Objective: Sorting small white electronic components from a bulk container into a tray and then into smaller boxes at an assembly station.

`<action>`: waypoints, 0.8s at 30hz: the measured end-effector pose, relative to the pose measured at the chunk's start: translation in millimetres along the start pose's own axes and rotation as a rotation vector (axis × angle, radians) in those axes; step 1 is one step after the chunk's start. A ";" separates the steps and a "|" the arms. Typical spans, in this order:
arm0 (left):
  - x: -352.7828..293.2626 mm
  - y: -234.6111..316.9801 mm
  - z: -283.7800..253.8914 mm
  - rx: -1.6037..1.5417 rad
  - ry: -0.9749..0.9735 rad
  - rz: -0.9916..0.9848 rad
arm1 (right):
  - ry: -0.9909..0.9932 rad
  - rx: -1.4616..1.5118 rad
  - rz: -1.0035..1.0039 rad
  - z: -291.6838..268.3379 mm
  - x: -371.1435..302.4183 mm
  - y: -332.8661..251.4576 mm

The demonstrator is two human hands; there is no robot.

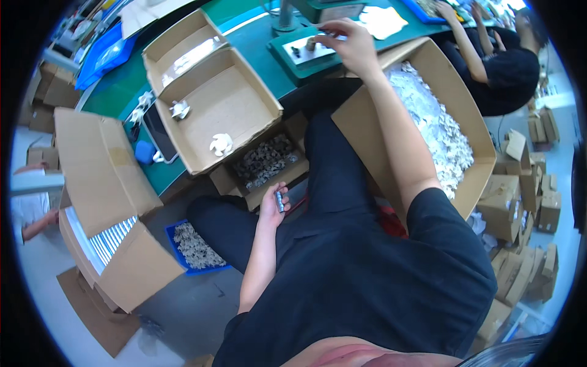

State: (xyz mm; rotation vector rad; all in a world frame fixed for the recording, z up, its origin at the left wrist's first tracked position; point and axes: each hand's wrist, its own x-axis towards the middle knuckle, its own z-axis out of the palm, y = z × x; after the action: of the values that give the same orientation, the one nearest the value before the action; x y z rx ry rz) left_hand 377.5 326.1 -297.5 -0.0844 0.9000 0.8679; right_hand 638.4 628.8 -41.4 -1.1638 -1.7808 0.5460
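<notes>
My left hand rests above my lap, its fingers curled round a small silvery banded cylinder. My right hand reaches out over the green base of a bench machine, fingers pinched together; whatever is between them is too small to make out. Just under those fingertips, a small brownish part stands on the machine's pale plate. A small black piece sits to its left on the same plate.
A tilted carton of white parts stands under my right forearm. On the green bench, an open box holds a few white pieces, beside a phone. Below are a box of grey parts and a blue tray. Another person works at right.
</notes>
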 end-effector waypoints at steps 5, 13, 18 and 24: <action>33.0 -4.7 20.4 0.127 0.066 -0.006 | -0.045 -0.176 -0.112 0.0 23.8 31.3; 61.6 -20.7 48.8 0.195 0.053 -0.025 | 0.018 -0.088 -0.096 -49.1 5.5 71.5; 60.1 -18.4 28.7 0.128 0.104 -0.003 | 0.280 -0.263 0.260 -159.9 -70.3 130.0; 79.2 -19.7 20.7 0.012 0.134 -0.042 | 0.243 -0.906 0.704 -334.4 -278.9 258.5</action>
State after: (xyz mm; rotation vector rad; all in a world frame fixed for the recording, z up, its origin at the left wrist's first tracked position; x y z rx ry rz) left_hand 429.6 370.8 -346.2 -0.1518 1.0250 0.8253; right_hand 1091.2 464.0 -197.1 -2.4005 -1.3718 -0.0758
